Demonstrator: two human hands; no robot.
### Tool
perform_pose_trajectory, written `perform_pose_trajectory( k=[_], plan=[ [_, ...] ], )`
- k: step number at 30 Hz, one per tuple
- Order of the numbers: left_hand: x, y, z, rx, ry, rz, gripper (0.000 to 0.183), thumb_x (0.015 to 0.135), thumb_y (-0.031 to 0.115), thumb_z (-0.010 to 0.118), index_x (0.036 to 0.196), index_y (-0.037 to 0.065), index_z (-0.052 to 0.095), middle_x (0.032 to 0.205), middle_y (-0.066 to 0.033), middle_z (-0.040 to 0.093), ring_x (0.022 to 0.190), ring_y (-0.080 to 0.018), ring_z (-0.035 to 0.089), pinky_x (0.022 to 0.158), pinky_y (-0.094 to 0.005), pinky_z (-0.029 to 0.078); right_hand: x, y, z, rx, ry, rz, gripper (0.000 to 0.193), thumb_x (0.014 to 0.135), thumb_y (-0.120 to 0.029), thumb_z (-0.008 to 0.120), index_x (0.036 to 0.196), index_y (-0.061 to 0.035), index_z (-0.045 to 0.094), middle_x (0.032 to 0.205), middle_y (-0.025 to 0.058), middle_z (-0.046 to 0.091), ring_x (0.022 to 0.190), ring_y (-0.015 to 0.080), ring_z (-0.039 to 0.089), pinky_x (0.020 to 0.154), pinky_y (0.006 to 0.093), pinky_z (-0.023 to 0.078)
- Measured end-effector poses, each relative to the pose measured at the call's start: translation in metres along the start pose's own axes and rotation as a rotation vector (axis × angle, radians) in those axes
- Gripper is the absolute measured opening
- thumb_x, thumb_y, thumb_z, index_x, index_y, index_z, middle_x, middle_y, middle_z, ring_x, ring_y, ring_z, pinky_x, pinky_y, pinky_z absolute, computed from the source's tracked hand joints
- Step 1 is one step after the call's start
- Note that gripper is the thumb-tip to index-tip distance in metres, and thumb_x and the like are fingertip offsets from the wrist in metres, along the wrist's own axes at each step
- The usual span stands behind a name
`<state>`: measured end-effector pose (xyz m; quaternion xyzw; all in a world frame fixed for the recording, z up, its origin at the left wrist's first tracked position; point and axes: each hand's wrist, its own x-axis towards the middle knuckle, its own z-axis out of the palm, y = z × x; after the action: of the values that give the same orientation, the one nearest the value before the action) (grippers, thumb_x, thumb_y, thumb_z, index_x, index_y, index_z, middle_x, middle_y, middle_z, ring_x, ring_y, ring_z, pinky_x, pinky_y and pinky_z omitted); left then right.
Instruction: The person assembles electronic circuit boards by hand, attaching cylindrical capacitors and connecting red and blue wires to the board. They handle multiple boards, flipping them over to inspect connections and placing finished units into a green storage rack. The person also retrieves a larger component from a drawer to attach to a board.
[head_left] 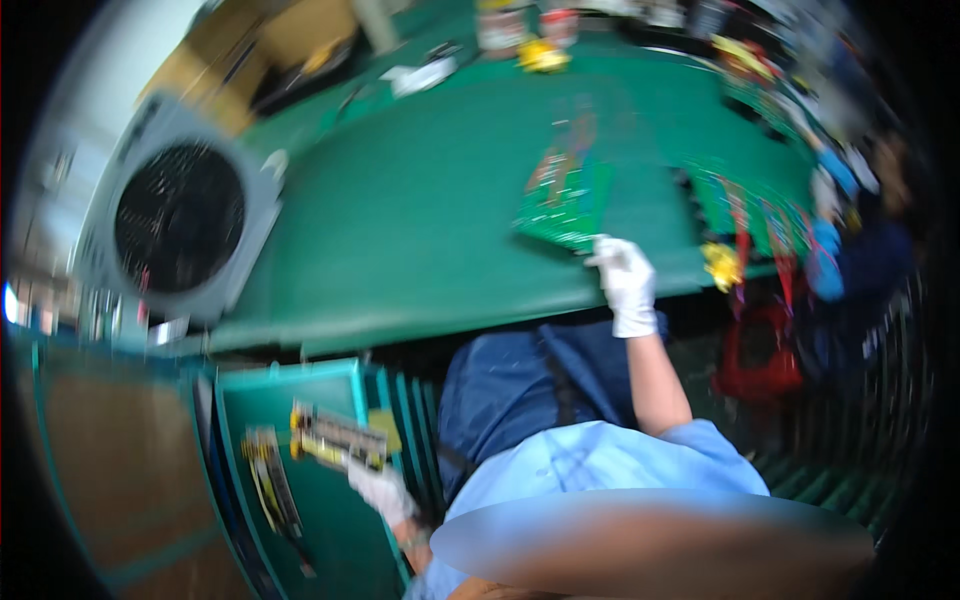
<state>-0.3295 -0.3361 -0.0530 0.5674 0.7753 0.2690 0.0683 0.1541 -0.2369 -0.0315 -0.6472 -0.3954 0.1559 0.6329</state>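
My right hand, in a white glove, pinches the near corner of a green circuit board with wires on it, over the green-topped workbench. My left hand, gloved in white too, is low on the left, closed on the end of a long narrow circuit board assembly with yellow parts. Beneath that assembly is a teal tray. A second similar assembly lies in the tray, with a dark lead trailing from it. Motion blur hides fine detail.
A grey boxed fan stands at the bench's left end. Green boards with red wires lie to the right, near another person's blue sleeve. Jars and a yellow item stand at the back. A red stool is below right.
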Motion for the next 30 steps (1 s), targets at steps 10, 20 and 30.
perform_pose_trajectory(
  k=[10, 20, 30],
  plan=[
    [0.043, -0.054, 0.043, -0.336, 0.237, 0.246, 0.046, 0.093, 0.015, 0.058, 0.133, -0.008, 0.053, 0.114, -0.0286, 0.064, 0.103, -0.0376, 0.065, 0.086, -0.0428, 0.055, -0.002, -0.008, -0.007, -0.152, 0.02, 0.012, 0.018, 0.095, -0.024, 0.068, 0.096, -0.0059, 0.07, 0.074, 0.0046, 0.07, 0.066, 0.0152, 0.066, 0.064, 0.0296, 0.052],
    [0.079, 0.066, 0.054, -0.419, 0.081, 0.341, 0.037, 0.094, 0.015, 0.056, 0.124, -0.007, 0.056, 0.106, -0.0254, 0.064, 0.096, -0.0358, 0.065, 0.086, -0.0416, 0.055, -0.001, -0.004, -0.001, -0.182, 0.039, -0.093, 0.014, 0.093, -0.021, 0.068, 0.087, -0.0085, 0.07, 0.071, 0.0042, 0.067, 0.061, 0.0196, 0.063, 0.057, 0.0335, 0.049],
    [0.094, 0.097, 0.067, -0.536, -0.059, 0.33, 0.03, 0.096, 0.016, 0.055, 0.115, -0.007, 0.059, 0.098, -0.0222, 0.064, 0.089, -0.034, 0.065, 0.086, -0.0404, 0.055, 0.003, -0.003, 0.002, -0.133, 0.05, -0.018, 0.029, 0.096, -0.035, 0.066, 0.081, -0.0095, 0.069, 0.068, 0.0017, 0.067, 0.059, 0.0131, 0.06, 0.057, 0.0309, 0.047]
  ],
)
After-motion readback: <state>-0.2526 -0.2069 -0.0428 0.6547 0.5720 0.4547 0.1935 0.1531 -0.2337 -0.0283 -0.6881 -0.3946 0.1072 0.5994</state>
